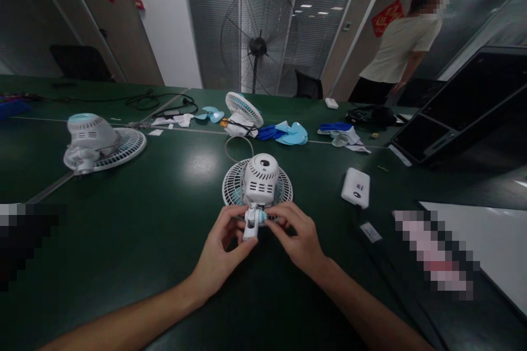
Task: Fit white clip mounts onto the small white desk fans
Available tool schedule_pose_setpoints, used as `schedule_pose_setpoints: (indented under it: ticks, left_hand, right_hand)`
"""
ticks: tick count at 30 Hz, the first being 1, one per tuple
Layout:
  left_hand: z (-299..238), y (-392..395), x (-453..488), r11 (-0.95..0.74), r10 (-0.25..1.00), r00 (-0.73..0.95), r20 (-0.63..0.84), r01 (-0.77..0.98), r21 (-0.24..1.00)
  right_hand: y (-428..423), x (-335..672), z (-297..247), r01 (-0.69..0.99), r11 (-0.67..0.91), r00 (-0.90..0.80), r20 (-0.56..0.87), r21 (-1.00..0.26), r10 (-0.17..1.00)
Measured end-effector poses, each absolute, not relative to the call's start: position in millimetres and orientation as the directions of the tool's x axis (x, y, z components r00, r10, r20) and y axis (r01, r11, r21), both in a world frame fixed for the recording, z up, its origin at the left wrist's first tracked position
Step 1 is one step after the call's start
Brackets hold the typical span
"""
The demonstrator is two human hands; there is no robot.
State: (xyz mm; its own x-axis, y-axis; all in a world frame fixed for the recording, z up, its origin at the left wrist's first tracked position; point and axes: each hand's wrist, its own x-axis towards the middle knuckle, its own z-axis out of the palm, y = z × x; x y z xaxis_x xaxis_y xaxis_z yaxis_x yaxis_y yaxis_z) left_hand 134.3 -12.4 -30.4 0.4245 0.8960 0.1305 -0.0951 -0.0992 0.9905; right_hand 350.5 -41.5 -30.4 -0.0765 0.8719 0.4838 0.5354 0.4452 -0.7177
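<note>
A small white fan (261,180) lies face down on its round grille in front of me, its motor housing upward. Its white neck bracket (250,225) points toward me. My left hand (222,247) grips this bracket between thumb and fingers. A light-blue knob (262,216) sits on the bracket's right side, pinched by the thumb and fingertips of my right hand (300,235). The fingers partly cover both the knob and the grille's near edge.
Another white fan (99,142) lies face down at left. Farther back are a tilted fan (244,114), light-blue blades (294,134) and blue-and-white gloves (343,134). A white power bank (356,187) with a cable lies at right. A person (401,46) stands beyond the table near a large fan (258,44).
</note>
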Motion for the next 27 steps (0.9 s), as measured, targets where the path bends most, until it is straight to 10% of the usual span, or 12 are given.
schedule_pose_setpoints:
  ticks: [27]
  left_hand:
    - [-30.7,-13.3,133.6,-0.108,0.901,0.413,0.132,-0.079,0.991]
  right_hand:
    - [-39.0,351.6,-31.2,0.583,0.455,-0.106,0.492,-0.673,0.864]
